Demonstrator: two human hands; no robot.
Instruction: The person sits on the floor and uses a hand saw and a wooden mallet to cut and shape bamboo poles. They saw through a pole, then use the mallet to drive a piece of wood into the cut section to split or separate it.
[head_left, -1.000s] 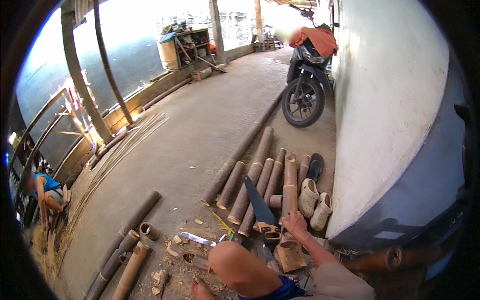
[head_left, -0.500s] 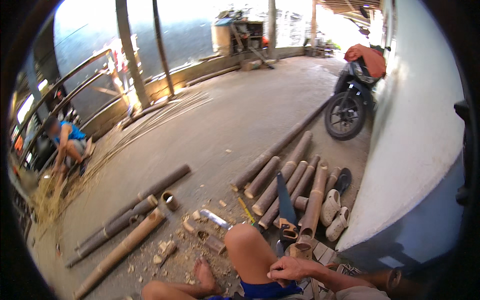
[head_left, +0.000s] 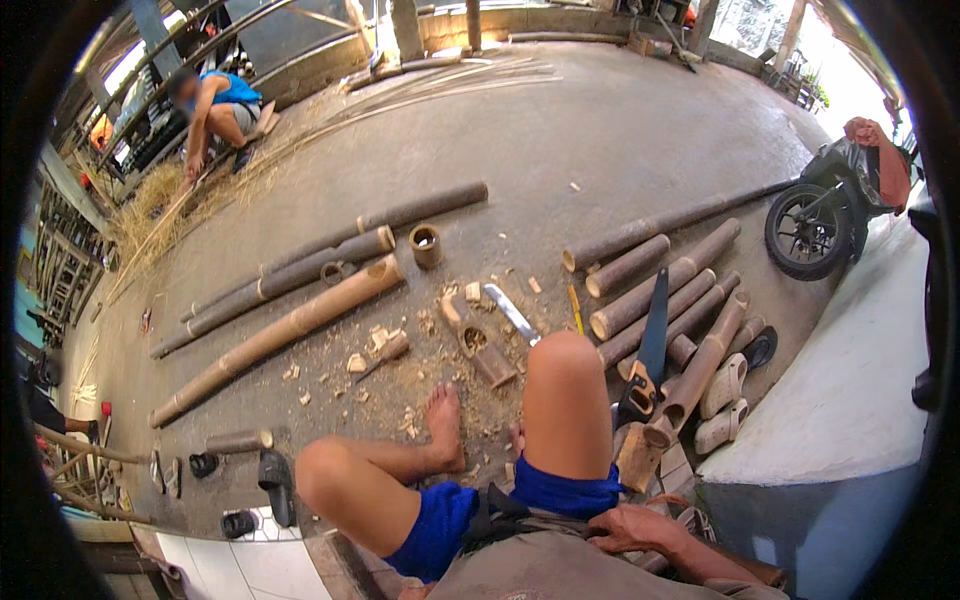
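My right hand (head_left: 632, 528) rests at the right edge of my blue shorts (head_left: 440, 525), its fingers curled inward. Whatever they may hold is hidden. My left hand does not show; only a patch of skin appears at the lower edge, beside the shorts. Just beyond my right knee, a handsaw (head_left: 655, 340) with a dark blade and wooden handle stands tilted among bamboo poles. An opened bamboo piece (head_left: 485, 355) lies on the floor ahead of my feet. By it are a curved silver blade (head_left: 512, 313) and a short wooden piece (head_left: 388, 350) with a thin dark end.
Long bamboo poles (head_left: 290, 318) lie left of centre near a short bamboo ring (head_left: 425, 247); cut lengths (head_left: 665, 275) lie right. Pale clogs (head_left: 722, 388) line the wall. A motorbike (head_left: 815, 225) stands far right. At far left another person (head_left: 218, 110) crouches beside fibres.
The view has tipped downward and turned left, bringing my lap and the left floor into sight. My right hand has drawn back from beside the knee to my hip.
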